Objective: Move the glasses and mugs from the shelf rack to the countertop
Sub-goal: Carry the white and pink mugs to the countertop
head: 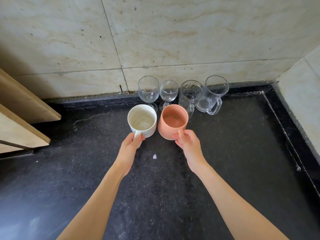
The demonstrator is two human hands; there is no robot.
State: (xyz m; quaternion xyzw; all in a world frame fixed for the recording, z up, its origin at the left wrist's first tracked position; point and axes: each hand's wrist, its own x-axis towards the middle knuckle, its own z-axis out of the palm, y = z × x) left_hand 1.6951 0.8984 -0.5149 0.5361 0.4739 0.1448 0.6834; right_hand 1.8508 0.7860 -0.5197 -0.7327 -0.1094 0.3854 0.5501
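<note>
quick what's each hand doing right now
Left hand: closed on the white ceramic mug handle.
Right hand: closed on the salmon-pink ceramic mug.

At frame centre a white mug (142, 120) and a salmon-pink mug (173, 121) sit upright side by side, handles toward the viewer; behind them, against the wall, stand two wine glasses (148, 89) (168, 91) and two clear glass mugs (190, 96) (213, 94).

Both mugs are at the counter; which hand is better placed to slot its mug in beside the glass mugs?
Right. The right hand holds the pink mug directly before the glass mugs; the left hand's white mug fronts the wine glasses.
</note>
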